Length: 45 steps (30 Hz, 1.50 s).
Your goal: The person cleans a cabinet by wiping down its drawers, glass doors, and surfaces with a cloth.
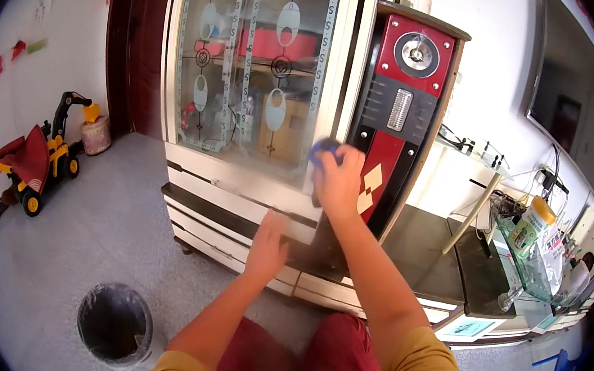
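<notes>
My right hand (341,183) is closed around a rounded blue and dark thing (325,149), held at the right edge of a white cabinet (333,102) with patterned glass doors. Its exact kind is hard to make out, since my fingers cover part of it. Lower down, my left hand (268,250) is slightly blurred, its fingers stretched upward in front of the drawer fronts, and nothing shows in it. Whether it touches the cabinet I cannot tell. Behind the glass door (279,75) are shelves with a red object and a brown box.
A lined bin (108,325) stands on the grey floor at lower left. Farther left is a toy excavator (46,159). Right of the cabinet are a red and black panel (401,88), a dark counter (419,260), a glass shelf holding a jar (532,225), and a wall-mounted television (582,92).
</notes>
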Motion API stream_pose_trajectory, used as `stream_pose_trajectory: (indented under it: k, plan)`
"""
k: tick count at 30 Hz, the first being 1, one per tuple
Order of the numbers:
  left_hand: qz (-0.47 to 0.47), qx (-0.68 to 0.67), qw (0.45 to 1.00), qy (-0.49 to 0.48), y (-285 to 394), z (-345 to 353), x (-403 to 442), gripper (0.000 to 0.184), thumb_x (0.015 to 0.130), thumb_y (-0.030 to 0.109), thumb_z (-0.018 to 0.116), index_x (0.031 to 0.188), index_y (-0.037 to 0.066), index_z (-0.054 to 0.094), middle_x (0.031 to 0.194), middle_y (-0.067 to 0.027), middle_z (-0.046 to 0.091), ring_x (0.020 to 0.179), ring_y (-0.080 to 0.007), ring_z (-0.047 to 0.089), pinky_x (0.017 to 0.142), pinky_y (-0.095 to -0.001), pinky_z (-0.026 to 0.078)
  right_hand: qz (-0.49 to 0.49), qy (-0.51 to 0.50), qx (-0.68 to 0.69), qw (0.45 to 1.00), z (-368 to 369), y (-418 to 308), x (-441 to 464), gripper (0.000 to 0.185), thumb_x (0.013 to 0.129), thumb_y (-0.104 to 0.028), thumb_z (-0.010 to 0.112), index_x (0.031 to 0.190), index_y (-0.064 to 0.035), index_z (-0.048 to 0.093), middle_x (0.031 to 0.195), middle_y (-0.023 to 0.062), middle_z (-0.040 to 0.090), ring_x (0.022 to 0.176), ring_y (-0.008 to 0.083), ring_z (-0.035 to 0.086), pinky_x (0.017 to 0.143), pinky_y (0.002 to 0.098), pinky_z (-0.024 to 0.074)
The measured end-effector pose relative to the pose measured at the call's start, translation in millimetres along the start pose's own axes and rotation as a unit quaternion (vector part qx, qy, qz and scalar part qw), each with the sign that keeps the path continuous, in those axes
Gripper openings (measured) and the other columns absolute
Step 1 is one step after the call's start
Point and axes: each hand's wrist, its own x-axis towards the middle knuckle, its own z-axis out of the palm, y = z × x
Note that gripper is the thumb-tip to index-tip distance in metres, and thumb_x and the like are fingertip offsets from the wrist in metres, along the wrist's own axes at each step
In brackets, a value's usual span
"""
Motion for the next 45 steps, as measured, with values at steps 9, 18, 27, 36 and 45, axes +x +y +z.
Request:
stream_pose_trajectory:
  k: [9,18,27,36,45]
  plan:
    - [-0.086,-0.059,0.995,0.0,3,2,-10,0.062,0.096,0.007,0.067,0.155,0.005,0.047,0.167,-0.0258,0.037,0.138,-0.0466,0.054,0.108,-0.0464,0.052,-0.064,0.157,-0.046,0.984,-12,13,182,0.032,0.078,-0.007,0.082,0.107,-0.0176,0.072,0.117,0.0119,0.056,0.11,0.0379,0.054,0.087,0.0466,0.0549]
    - [-0.096,-0.071,0.993,0.001,18,7,-23,0.055,0.1,0.003,0.061,0.154,0.003,0.05,0.161,-0.0237,0.048,0.139,-0.0433,0.055,0.113,-0.0459,0.048,0.027,0.124,0.044,0.991,8,4,61,0.037,0.076,-0.003,0.083,0.108,-0.0186,0.073,0.117,0.0129,0.054,0.113,0.0399,0.053,0.09,0.0482,0.0527]
    - [-0.162,-0.083,0.983,0.023,16,-31,-45,0.049,0.101,0.005,0.062,0.15,0.007,0.057,0.13,-0.0202,0.073,0.121,-0.0327,0.071,0.102,-0.0416,0.055,0.101,-0.087,0.089,0.987,9,-5,-136,0.038,0.072,0.001,0.081,0.106,-0.0146,0.073,0.116,0.0135,0.056,0.112,0.0383,0.055,0.091,0.0467,0.0527]
    - [-0.272,-0.393,0.878,-0.002,17,-9,-66,0.051,0.11,0.021,0.061,0.158,0.007,0.049,0.144,-0.0127,0.066,0.128,-0.0225,0.064,0.108,-0.0358,0.051,0.164,-0.129,0.21,0.955,-16,-55,-187,0.035,0.086,-0.006,0.076,0.12,-0.0092,0.07,0.128,0.0193,0.053,0.12,0.0376,0.053,0.105,0.0434,0.0454]
    - [-0.406,-0.514,0.738,0.161,-1,-22,-33,0.056,0.107,0.024,0.067,0.157,0.007,0.048,0.138,-0.0096,0.064,0.122,-0.0214,0.063,0.101,-0.0365,0.054,0.124,-0.292,0.339,0.885,-12,-37,-162,0.043,0.097,-0.012,0.07,0.14,-0.0103,0.066,0.141,0.0161,0.067,0.13,0.0362,0.062,0.114,0.0438,0.0481]
